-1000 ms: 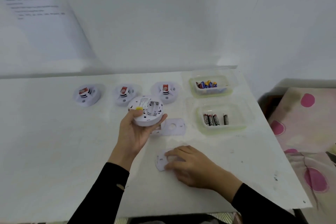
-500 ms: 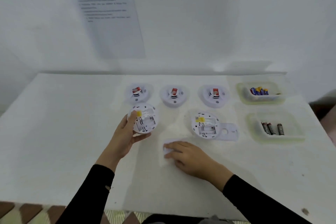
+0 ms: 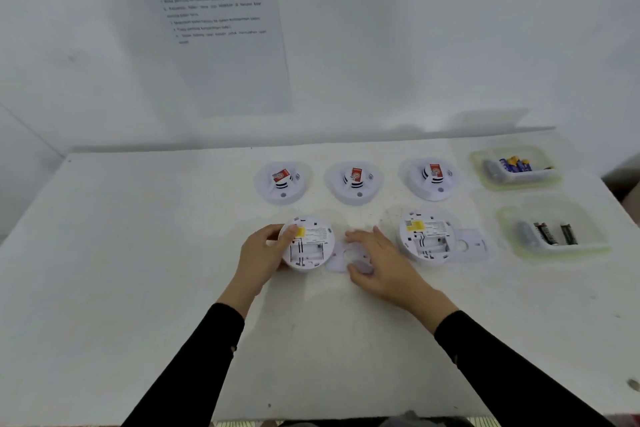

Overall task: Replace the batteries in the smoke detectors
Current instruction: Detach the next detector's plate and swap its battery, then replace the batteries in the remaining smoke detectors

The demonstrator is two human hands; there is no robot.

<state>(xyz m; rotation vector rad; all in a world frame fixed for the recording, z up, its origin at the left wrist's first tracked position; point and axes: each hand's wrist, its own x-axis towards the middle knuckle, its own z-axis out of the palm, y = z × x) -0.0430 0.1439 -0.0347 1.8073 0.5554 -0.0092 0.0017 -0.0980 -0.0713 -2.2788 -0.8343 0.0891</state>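
Mid-swap, by the look of it: detector (image 3: 311, 246) lying back-up on the table (image 3: 138, 253), battery bay exposed and seemingly empty, though too blurred to be sure. Gripped at its left rim by the left hand (image 3: 261, 253), fingers curled round the edge, thumb on the yellow sticker. Just right of the detector, the right hand (image 3: 377, 263), fingers laid fairly straight on the loose cover (image 3: 341, 258) touching the detector's right edge. Hands apart, cover between them.

Next, probably: lift the right hand off, reach well right of the detector for fresh cells, seat them poles-to-marks in the bay, then snap the cover back. Calls for a steady left grip and certainty over which tub holds new stock; cannot tell that from here.

Well right of the detector, two clear tubs. In the farther tub (image 3: 479, 166), a few blue-and-yellow batteries (image 3: 514, 164) heaped together. In the nearer tub (image 3: 509, 218), about three black batteries (image 3: 554, 233) side by side, plus an unclear greyish shape.

Between detector and tubs: second detector (image 3: 427, 239), also back-up and open. Behind the detector: row of three (image 3: 355, 180), face-up, red-labelled.
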